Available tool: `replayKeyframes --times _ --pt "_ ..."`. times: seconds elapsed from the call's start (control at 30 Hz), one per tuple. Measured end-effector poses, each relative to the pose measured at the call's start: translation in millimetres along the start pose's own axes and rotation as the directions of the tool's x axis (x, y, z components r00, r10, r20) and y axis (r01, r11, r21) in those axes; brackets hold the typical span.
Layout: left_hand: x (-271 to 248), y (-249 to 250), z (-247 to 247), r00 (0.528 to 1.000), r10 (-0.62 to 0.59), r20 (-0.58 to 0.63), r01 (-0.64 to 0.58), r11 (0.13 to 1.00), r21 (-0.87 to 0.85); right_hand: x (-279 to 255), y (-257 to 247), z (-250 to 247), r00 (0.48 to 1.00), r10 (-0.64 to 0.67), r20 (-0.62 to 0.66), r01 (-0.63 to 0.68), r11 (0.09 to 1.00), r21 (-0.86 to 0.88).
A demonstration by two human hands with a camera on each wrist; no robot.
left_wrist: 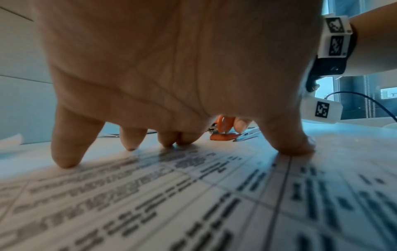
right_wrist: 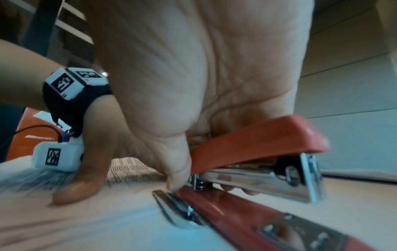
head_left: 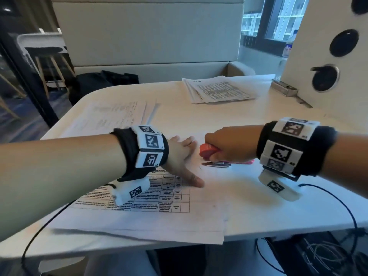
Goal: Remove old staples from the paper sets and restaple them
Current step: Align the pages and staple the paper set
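Left hand (head_left: 180, 156): fingers spread, tips pressing paper set (head_left: 151, 198) flat on table (head_left: 258, 212). Right hand (head_left: 229, 145): curled round the top arm of red stapler (head_left: 209, 151), just beside the left hand. Stapler swung open, base lying on the table. Second paper stack (head_left: 219, 89): far side, well apart.

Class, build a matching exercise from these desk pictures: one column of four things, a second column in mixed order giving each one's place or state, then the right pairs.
Things:
1. left hand
2. right hand
3. stapler
4. far paper stack

Places or states:
A. orange, swung open
B. lies untouched at the table's far side
C. fingers spread, pressing on the printed sheet
D. grips the stapler

Pairs: 1-C, 2-D, 3-A, 4-B
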State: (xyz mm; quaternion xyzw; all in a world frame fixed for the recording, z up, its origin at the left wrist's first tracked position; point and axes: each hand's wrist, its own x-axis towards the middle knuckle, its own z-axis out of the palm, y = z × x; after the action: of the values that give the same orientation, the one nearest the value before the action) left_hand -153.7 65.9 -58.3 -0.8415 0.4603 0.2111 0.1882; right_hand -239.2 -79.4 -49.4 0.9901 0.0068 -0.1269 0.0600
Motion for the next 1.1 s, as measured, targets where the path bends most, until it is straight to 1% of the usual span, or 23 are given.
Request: replayKeyframes --times 0.13,0.27,0.4,0.47,0.5,0.53,0.57,0.6,0.63,0.67,0.7,0.73,0.8,0.83,0.9,0.93,0.97,1.0,1.07,1.1 --pt "3 -3 3 1.0 0.004 0.011 -0.004 0.999 -0.042 9 1 4 1.0 -0.009 0.028 0.01 0.999 -0.038" --pt "1 -1 1 1.0 0.009 0.016 -0.008 0.999 -0.049 16 0 4 0.994 -0.109 0.016 0.109 0.994 -0.029" --pt "-6 2 -1 0.999 0.048 0.0 -0.048 0.998 -0.042 15 -3 -1 0.978 -0.207 -0.001 0.207 0.978 -0.005" --pt "-10 3 -1 0.997 0.077 -0.005 -0.077 0.996 -0.048 14 -5 -2 0.949 -0.306 -0.073 0.304 0.952 -0.033" --pt "-11 3 -1 0.996 0.086 -0.004 -0.086 0.995 -0.058 16 -5 -1 0.915 -0.384 -0.126 0.372 0.922 -0.111" --pt "-12 3 -1 0.996 0.087 -0.003 -0.087 0.994 -0.066 18 -4 0 0.883 -0.445 -0.147 0.411 0.886 -0.215" --pt "-14 3 -1 0.996 0.084 -0.004 -0.084 0.994 -0.071 21 -5 1 0.869 -0.47 -0.151 0.417 0.862 -0.288" --pt "-14 3 0 0.996 0.084 -0.006 -0.084 0.994 -0.069 22 -4 1 0.881 -0.452 -0.138 0.404 0.872 -0.277" --pt "-14 3 0 0.996 0.086 -0.011 -0.087 0.994 -0.068 22 -4 0 0.909 -0.4 -0.113 0.375 0.907 -0.193" --pt "-14 3 1 0.996 0.085 -0.017 -0.086 0.994 -0.067 22 -4 -1 0.934 -0.352 -0.053 0.347 0.934 -0.082" --pt "-14 2 1 0.997 0.079 -0.021 -0.08 0.995 -0.066 23 -1 1 0.94 -0.342 0.004 0.342 0.939 -0.028" --pt "-14 3 1 0.997 0.073 -0.021 -0.074 0.995 -0.063 25 1 3 0.926 -0.378 0.02 0.379 0.925 -0.019" --pt "-16 3 2 0.997 0.079 -0.026 -0.08 0.995 -0.066 23 -1 2 0.906 -0.423 0.017 0.423 0.903 -0.074" --pt "-17 3 1 0.996 0.082 -0.026 -0.084 0.994 -0.072 22 -2 1 0.909 -0.416 -0.01 0.412 0.903 -0.12" --pt "-18 5 1 0.996 0.086 -0.024 -0.088 0.994 -0.063 20 -5 0 0.887 -0.447 -0.117 0.394 0.863 -0.315" --pt "-18 5 1 0.996 0.085 -0.021 -0.086 0.995 -0.051 21 -4 1 0.855 -0.495 -0.153 0.391 0.811 -0.435" --pt "-17 5 2 0.996 0.086 -0.018 -0.087 0.995 -0.045 21 -2 1 0.809 -0.56 -0.178 0.419 0.761 -0.495" --pt "-16 5 2 0.996 0.09 -0.015 -0.09 0.995 -0.043 23 -2 1 0.769 -0.604 -0.21 0.436 0.736 -0.518" --pt "-17 4 3 0.996 0.086 -0.015 -0.087 0.995 -0.045 23 -3 2 0.792 -0.583 -0.178 0.46 0.763 -0.454" --pt "-17 3 3 0.996 0.09 -0.022 -0.091 0.994 -0.054 24 -1 3 0.819 -0.555 -0.147 0.466 0.791 -0.396"
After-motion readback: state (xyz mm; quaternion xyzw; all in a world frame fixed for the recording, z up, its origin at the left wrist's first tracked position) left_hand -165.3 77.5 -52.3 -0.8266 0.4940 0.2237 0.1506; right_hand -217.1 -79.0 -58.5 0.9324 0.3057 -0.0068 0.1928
